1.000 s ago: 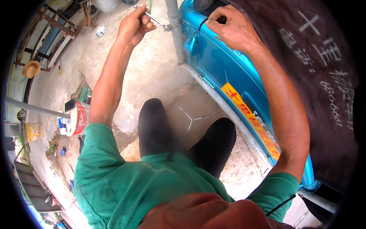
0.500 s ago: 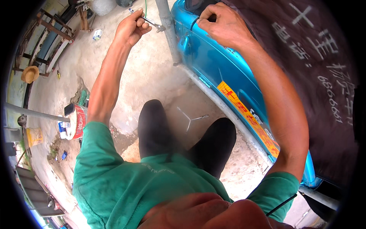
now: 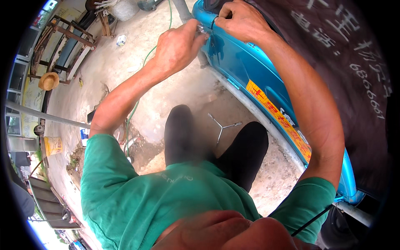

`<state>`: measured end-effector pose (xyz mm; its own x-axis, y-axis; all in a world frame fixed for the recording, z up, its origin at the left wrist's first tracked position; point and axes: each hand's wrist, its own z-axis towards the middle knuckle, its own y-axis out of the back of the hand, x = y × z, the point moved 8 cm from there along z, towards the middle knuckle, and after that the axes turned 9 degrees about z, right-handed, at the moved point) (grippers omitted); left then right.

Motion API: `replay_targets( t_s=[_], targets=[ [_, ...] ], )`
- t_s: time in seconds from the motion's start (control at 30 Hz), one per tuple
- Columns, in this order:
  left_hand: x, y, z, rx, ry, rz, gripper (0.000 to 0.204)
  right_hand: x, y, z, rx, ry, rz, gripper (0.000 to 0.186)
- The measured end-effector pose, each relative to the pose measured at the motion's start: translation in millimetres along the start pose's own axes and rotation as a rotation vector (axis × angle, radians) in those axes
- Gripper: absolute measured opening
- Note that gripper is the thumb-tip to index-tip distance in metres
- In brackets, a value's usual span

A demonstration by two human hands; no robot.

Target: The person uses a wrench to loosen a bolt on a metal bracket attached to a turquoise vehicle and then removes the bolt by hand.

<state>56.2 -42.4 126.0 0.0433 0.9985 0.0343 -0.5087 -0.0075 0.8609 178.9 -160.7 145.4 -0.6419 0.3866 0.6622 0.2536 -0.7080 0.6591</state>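
Note:
My left hand [image 3: 177, 48] is closed around a silver wrench [image 3: 201, 29], mostly hidden by the fingers, beside the front end of a blue vehicle panel [image 3: 237, 62] and a grey metal post [image 3: 183, 12]. My right hand [image 3: 237, 23] is closed, thumb and forefinger pinched at a dark seam near the panel's top edge; what it grips there is too small to make out. Dark fabric with pale markings [image 3: 341, 79] covers the area right of the panel. A yellow sticker [image 3: 271, 112] runs along the lower panel.
A three-armed wrench [image 3: 222, 127] lies on the concrete by my knees. A green hose [image 3: 148, 56] crosses the floor. At left are a rack [image 3: 66, 35], a straw hat [image 3: 48, 81], a yellow bucket [image 3: 53, 146] and a horizontal pipe [image 3: 50, 116]. A small box [image 3: 121, 40] lies farther off.
My left hand has moved right and down with the wrench to the panel's edge, turning its back upward. My right hand has shifted slightly left and up. More green hose shows.

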Motion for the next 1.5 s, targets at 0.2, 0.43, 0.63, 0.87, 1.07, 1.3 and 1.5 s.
replay_targets(
  t_s=[0.2, 0.43, 0.63, 0.87, 1.07, 1.3, 1.5],
  targets=[
    [37, 38, -1, -0.172, 0.163, -0.174, 0.031, 2, 1, -6, 0.066, -0.060, 0.072, 0.026],
    [124, 17, 8, -0.162, 0.454, -0.824, 0.035, 0, -3, -1, 0.054, 0.002, 0.002, 0.028],
    [157, -30, 15, -0.123, 0.582, -1.187, 0.030, -1, -4, 0, 0.082, -0.015, 0.019, 0.027],
    [180, -58, 25, -0.037, 0.649, -1.344, 0.027, 0, -4, 1, 0.090, -0.025, 0.026, 0.027],
    [179, -102, 10, 0.146, 0.862, -1.639, 0.025, 10, 0, -4, 0.106, -0.045, 0.040, 0.028],
    [183, -109, 12, 0.043, 0.837, -1.577, 0.025, 12, 2, -6, 0.113, -0.056, 0.059, 0.027],
    [170, -77, 16, -0.023, 0.781, -1.323, 0.024, 0, -3, -1, 0.016, 0.021, 0.060, 0.023]
  ],
)
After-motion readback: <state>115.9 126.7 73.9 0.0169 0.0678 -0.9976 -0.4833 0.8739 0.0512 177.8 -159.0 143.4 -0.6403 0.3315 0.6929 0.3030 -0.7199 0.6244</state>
